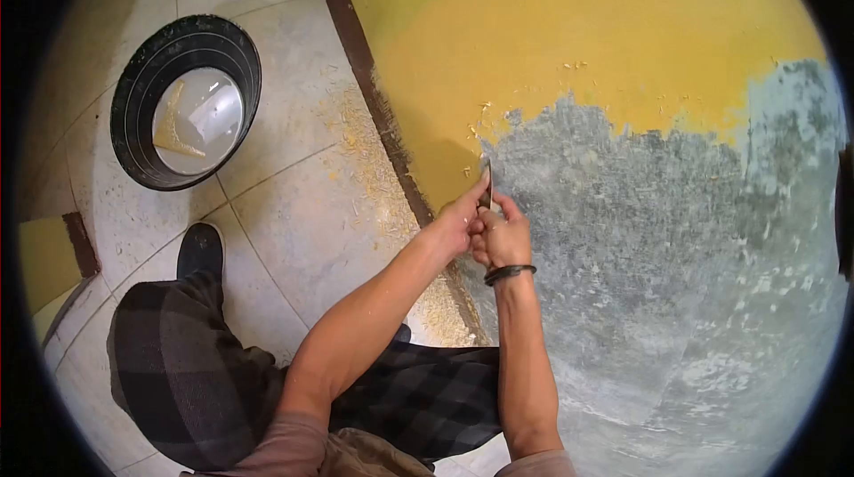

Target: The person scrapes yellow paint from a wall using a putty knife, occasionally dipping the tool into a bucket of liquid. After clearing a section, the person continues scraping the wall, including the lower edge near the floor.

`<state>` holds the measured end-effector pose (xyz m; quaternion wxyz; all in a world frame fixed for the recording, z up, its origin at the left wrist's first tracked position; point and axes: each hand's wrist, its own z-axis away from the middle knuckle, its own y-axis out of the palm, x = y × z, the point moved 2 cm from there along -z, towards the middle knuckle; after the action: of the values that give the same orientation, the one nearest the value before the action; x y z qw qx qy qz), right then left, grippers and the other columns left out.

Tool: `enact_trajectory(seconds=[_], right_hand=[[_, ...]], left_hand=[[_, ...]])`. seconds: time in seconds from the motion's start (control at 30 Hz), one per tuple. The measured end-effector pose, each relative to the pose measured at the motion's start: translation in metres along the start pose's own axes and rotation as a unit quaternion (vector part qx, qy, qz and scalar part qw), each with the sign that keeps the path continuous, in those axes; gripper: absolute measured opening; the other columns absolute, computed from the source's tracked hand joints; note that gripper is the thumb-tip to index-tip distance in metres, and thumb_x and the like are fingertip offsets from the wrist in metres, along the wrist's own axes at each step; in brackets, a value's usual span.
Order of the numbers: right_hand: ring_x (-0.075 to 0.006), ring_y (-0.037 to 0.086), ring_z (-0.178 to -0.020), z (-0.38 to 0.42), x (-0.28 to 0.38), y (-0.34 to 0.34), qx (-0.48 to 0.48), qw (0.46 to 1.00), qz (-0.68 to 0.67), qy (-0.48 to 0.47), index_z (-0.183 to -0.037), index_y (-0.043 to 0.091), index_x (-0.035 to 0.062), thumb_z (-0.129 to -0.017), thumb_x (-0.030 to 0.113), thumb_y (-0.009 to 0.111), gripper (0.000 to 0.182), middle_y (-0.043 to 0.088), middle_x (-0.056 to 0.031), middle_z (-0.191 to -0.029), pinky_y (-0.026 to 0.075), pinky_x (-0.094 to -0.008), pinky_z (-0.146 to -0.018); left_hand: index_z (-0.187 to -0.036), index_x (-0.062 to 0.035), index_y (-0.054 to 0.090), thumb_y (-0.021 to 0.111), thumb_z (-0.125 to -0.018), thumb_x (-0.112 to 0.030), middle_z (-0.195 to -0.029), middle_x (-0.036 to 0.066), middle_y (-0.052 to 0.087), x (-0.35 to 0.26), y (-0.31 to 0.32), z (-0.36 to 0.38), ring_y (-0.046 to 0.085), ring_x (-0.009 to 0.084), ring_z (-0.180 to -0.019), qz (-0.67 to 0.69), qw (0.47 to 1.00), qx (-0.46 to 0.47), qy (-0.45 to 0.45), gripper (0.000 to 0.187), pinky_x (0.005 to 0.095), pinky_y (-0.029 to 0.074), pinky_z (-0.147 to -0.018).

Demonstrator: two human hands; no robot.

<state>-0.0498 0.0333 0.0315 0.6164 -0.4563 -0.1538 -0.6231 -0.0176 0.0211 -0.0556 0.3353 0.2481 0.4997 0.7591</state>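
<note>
Both my hands are together at the wall, wrapped round a narrow scraper (487,176) whose blade points up at the edge of the yellow paint (569,32). My left hand (460,221) holds it from the left, fingers closed, with one finger or the thumb stretched along the blade. My right hand (505,235), with a black band at the wrist, grips lower down on the right. Most of the handle is hidden by my fingers. Below and right of the blade, the wall is bare grey plaster (614,219). Loose paint flakes cling around the ragged paint edge.
A black bucket (124,112) with pale liquid stands on the tiled floor at the left. Paint chips (374,174) lie along the brown baseboard (365,76). My dark shoe (201,250) is below the bucket. A yellow and brown surface (53,259) shows at far left.
</note>
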Motion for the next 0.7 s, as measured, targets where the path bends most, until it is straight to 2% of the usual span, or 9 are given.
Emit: enact_trajectory(seconds=[0.13, 0.23, 0.27, 0.37, 0.4, 0.5, 0.57, 0.63, 0.7], right_hand=[[-0.0092, 0.040, -0.036, 0.001, 0.000, 0.003, 0.012, 1.000, 0.011, 0.009, -0.118, 0.048, 0.0055, -0.084, 0.002, 0.049, 0.034, 0.050, -0.0031, -0.057, 0.026, -0.0237, -0.030], [-0.0077, 0.038, -0.035, 0.007, -0.008, 0.006, -0.018, 0.998, 0.040, -0.041, -0.120, 0.046, 0.0073, -0.085, 0.003, 0.049, 0.036, 0.049, -0.0021, -0.057, 0.024, -0.0217, -0.029], [-0.0077, 0.038, -0.036, 0.008, -0.004, 0.001, -0.020, 0.998, 0.048, -0.031, -0.119, 0.046, 0.0074, -0.085, 0.003, 0.050, 0.035, 0.048, -0.0017, -0.057, 0.024, -0.0220, -0.030], [-0.0077, 0.038, -0.036, 0.005, 0.000, 0.001, -0.017, 0.999, 0.029, 0.013, -0.117, 0.048, 0.0071, -0.085, 0.004, 0.050, 0.032, 0.048, -0.0014, -0.057, 0.025, -0.0228, -0.030], [-0.0077, 0.038, -0.036, 0.005, -0.001, 0.006, -0.017, 0.999, 0.034, 0.003, -0.116, 0.048, 0.0069, -0.085, 0.004, 0.050, 0.031, 0.048, -0.0014, -0.057, 0.024, -0.0228, -0.030], [-0.0077, 0.038, -0.036, 0.007, -0.006, 0.004, -0.026, 0.999, 0.034, -0.014, -0.114, 0.048, 0.0069, -0.085, 0.004, 0.050, 0.029, 0.048, -0.0014, -0.056, 0.024, -0.0231, -0.030], [-0.0084, 0.039, -0.036, -0.004, -0.012, -0.005, -0.029, 0.995, 0.088, -0.038, -0.115, 0.048, 0.0071, -0.085, 0.005, 0.051, 0.029, 0.048, -0.0015, -0.057, 0.025, -0.0236, -0.030], [-0.0093, 0.040, -0.036, 0.001, -0.001, 0.002, -0.024, 0.998, 0.056, 0.001, -0.114, 0.048, 0.0070, -0.085, 0.004, 0.050, 0.030, 0.048, -0.0020, -0.057, 0.025, -0.0239, -0.030], [-0.0106, 0.047, -0.042, 0.005, 0.002, 0.009, -0.024, 0.999, 0.045, -0.008, -0.110, 0.053, 0.0020, -0.083, 0.001, 0.051, 0.027, 0.052, -0.0030, -0.058, 0.033, -0.0253, -0.034]], left_hand=[[-0.072, -0.0187, 0.054, 0.059, -0.078, -0.062, -0.045, -0.005, 0.040, -0.007, -0.003, -0.006, 0.034, 0.0096, -0.033, 0.058, 0.998, -0.033, -0.006, 0.044, 0.0246, 0.028, -0.030], [-0.072, -0.0188, 0.053, 0.058, -0.077, -0.064, -0.044, -0.004, 0.039, -0.004, 0.004, 0.012, 0.034, 0.0102, -0.032, -0.011, 0.997, -0.080, -0.016, 0.046, 0.0257, 0.027, -0.030], [-0.075, -0.0194, 0.054, 0.057, -0.077, -0.065, -0.045, -0.004, 0.039, 0.001, 0.003, 0.004, 0.035, 0.0108, -0.032, -0.006, 0.998, -0.059, 0.019, 0.046, 0.0257, 0.027, -0.030], [-0.078, -0.0195, 0.055, 0.059, -0.076, -0.064, -0.046, -0.005, 0.038, -0.003, -0.007, -0.010, 0.033, 0.0097, -0.032, 0.029, 0.999, -0.035, 0.001, 0.045, 0.0245, 0.026, -0.030], [-0.073, -0.0195, 0.054, 0.061, -0.076, -0.062, -0.046, -0.005, 0.038, -0.007, -0.005, 0.002, 0.032, 0.0093, -0.032, 0.035, 0.999, -0.013, -0.020, 0.043, 0.0244, 0.026, -0.031], [-0.073, -0.0197, 0.050, 0.058, -0.076, -0.065, -0.049, -0.007, 0.038, 0.000, -0.001, 0.006, 0.030, 0.0074, -0.034, 0.006, 0.999, -0.045, -0.027, 0.046, 0.0217, 0.023, -0.033], [-0.073, -0.0195, 0.051, 0.057, -0.077, -0.065, -0.051, -0.005, 0.040, -0.002, -0.008, -0.010, 0.033, 0.0094, -0.036, -0.017, 0.999, -0.042, 0.017, 0.046, 0.0234, 0.025, -0.033], [-0.077, -0.0198, 0.053, 0.061, -0.079, -0.059, -0.054, -0.003, 0.044, -0.010, -0.001, 0.002, 0.036, 0.0091, -0.039, 0.041, 0.999, -0.022, 0.002, 0.040, 0.0238, 0.025, -0.033], [-0.081, -0.0208, 0.054, 0.060, -0.080, -0.058, -0.056, -0.002, 0.045, -0.010, 0.006, 0.017, 0.038, 0.0088, -0.041, 0.027, 1.000, 0.007, -0.012, 0.038, 0.0228, 0.026, -0.034]])
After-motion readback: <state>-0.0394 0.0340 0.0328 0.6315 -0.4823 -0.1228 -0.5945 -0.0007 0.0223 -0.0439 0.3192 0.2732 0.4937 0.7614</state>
